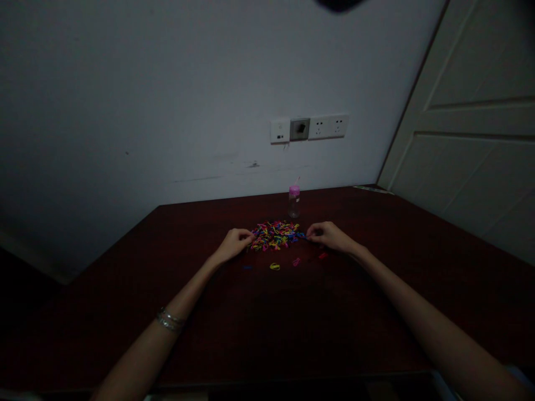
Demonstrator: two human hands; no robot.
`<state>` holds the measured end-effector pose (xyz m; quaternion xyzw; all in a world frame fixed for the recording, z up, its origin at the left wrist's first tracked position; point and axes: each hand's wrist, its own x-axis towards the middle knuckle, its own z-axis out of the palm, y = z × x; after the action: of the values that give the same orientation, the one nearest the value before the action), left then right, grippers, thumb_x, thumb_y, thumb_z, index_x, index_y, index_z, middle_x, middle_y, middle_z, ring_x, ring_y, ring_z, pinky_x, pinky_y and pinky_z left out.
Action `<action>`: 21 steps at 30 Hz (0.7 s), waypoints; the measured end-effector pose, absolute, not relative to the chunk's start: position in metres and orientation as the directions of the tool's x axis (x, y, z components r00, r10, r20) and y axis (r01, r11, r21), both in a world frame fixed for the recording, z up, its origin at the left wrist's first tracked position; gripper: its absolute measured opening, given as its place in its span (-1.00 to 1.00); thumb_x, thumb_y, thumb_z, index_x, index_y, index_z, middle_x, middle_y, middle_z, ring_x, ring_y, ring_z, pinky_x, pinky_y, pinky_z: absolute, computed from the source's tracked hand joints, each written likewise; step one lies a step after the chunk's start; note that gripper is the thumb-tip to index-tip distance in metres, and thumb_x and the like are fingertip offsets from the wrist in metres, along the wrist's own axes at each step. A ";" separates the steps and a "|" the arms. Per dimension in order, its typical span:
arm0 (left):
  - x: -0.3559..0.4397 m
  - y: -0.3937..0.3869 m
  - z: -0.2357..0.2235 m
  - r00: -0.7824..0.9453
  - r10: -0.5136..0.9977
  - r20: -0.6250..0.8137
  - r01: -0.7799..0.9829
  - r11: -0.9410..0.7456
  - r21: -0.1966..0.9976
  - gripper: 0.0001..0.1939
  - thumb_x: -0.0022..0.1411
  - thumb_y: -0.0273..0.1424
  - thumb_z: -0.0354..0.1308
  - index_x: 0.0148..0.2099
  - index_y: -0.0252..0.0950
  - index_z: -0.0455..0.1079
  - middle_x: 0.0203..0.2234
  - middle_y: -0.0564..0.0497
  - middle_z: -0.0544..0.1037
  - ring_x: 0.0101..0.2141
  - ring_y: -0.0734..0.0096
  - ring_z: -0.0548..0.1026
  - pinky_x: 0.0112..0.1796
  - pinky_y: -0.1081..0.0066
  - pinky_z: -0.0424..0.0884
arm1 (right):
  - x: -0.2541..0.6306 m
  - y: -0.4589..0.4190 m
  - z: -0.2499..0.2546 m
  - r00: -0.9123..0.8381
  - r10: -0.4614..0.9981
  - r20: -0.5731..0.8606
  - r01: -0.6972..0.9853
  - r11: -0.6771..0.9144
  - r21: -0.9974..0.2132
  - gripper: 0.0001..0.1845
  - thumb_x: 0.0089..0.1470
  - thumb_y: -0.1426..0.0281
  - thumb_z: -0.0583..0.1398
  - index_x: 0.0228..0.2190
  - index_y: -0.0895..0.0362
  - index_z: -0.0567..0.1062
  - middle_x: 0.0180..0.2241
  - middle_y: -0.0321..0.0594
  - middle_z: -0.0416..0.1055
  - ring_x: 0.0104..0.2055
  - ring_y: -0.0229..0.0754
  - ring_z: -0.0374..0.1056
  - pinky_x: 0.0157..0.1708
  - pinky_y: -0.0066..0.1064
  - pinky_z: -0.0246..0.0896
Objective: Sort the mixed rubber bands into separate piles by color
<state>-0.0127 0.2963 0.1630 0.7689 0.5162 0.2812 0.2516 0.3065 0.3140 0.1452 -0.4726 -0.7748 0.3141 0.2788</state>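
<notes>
A heap of small multicoloured clips lies on the dark red-brown table. My left hand rests at the heap's left edge with its fingertips touching the clips. At the heap's right edge my right hand has its fingers curled and pinched on a blue clip. Nearer to me lie single clips in a row: a blue one, a yellow one, a pink one and a red one.
A small clear bottle with a pink cap stands just behind the heap. A wall with a socket strip rises beyond the table. On the right is a white door. The room is dim.
</notes>
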 end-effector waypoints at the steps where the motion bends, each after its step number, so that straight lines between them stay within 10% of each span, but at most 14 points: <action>1: -0.012 0.296 0.163 0.310 0.935 0.174 0.649 -0.342 0.679 -0.65 0.09 -0.23 0.00 -0.34 -0.41 0.48 -0.49 -0.04 0.52 -0.47 0.39 0.42 -0.43 0.48 0.29 | 0.307 0.314 0.145 -0.398 0.908 0.132 0.553 0.352 -0.755 -0.81 -0.11 0.34 0.16 -0.43 0.21 0.46 -0.50 -0.22 0.36 -0.52 -0.30 0.26 -0.66 -0.53 0.22; 21: 0.081 0.320 0.181 0.625 0.728 0.282 0.500 -0.650 0.572 -0.70 0.02 -0.45 0.14 -0.15 -0.37 0.46 -0.44 -0.01 0.48 -0.46 0.50 0.36 -0.43 0.52 0.26 | 0.291 0.300 0.165 -0.299 0.939 0.170 0.308 0.263 -0.914 -0.65 -0.16 0.18 0.23 -0.43 0.23 0.46 -0.52 -0.24 0.38 -0.57 -0.33 0.26 -0.64 -0.48 0.28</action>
<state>0.0810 0.3202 0.1805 0.8725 0.3517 0.2527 0.2261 0.2906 0.3002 0.1650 -0.4488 -0.6946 0.4086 0.3862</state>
